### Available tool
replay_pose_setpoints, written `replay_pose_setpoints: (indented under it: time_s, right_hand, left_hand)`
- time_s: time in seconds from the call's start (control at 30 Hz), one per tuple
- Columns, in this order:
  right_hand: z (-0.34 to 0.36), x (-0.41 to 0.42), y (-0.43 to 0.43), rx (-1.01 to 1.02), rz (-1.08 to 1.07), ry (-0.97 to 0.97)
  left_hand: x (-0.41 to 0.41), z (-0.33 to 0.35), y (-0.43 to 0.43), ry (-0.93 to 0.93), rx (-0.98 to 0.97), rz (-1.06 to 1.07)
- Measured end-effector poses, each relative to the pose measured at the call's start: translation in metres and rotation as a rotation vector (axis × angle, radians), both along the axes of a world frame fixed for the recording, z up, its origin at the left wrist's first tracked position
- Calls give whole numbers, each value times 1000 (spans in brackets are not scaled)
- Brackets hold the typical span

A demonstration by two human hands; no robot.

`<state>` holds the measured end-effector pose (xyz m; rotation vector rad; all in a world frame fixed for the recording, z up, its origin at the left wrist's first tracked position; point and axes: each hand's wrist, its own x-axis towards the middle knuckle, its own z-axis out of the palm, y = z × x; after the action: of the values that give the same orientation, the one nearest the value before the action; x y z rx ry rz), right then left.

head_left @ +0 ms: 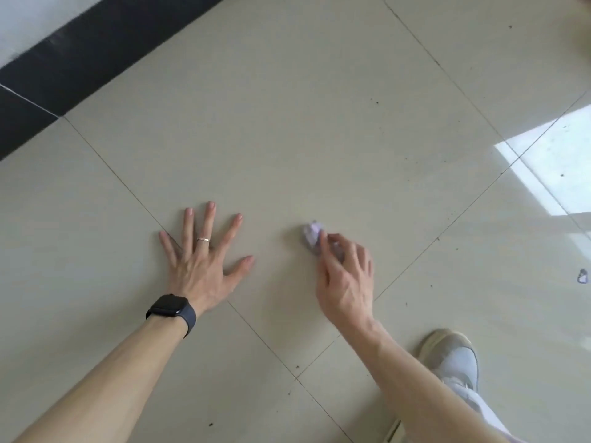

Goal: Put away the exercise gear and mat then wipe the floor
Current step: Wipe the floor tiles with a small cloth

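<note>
**Floor wipe under way, wad at your right fingertips**

You are crouching over the pale tiled floor point(287, 123), and the small crumpled lilac wad point(311, 232) is lying on the tile just ahead of your right hand point(347, 279), at the far side of its knuckles. That hand is pinching the wad, its fingertips point(324, 247) curling down onto the near edge and the wrist angling in from the lower right. Your left hand point(200, 266) is holding nothing. It is pressing flat on the tile with all five fingers spread wide, and a ring point(203, 240) and a dark watch point(171, 310) are showing on it.

The wad is sitting to the right of that left thumb, with bare tile between them, so the right hand is plainly the nearer one. It is a rounded lump, with no long axis to line up.

Dark specks point(377, 102) are dotting the tiles ahead and to the right, so the next stroke is probably heading that way. A second small scrap point(582, 276) is lying well off to the right, beyond your shoe point(454, 356).
</note>
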<state>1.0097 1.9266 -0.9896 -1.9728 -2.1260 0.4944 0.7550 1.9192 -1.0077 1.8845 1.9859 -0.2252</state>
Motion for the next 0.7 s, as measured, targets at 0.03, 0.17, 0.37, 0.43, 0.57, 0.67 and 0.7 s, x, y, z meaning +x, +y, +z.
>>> replay_pose_setpoints:
  time_s: [0.03, 0.17, 0.37, 0.43, 0.57, 0.67, 0.7]
  right_hand:
    - [-3, -9, -12, 45, 174, 1]
    - [-13, 21, 48, 119, 303, -99]
    - [-7, 3, 176, -50, -522, -91]
    - [-13, -36, 158, 28, -361, -84]
    - [-19, -85, 77, 81, 424, -26]
    - [-20, -64, 112, 141, 638, -97]
    - [-23, -57, 135, 162, 575, -149]
  left_hand:
    - [-4, 0, 1, -8, 37, -27]
    - [-42, 3, 21, 18, 107, 33]
    - [-120, 2, 67, 139, 32, 170]
    - [-128, 0, 76, 126, 59, 163]
    - [-131, -6, 78, 64, 89, 305]
    - [-131, -9, 78, 79, 118, 314]
    - [-131, -10, 80, 86, 124, 320]
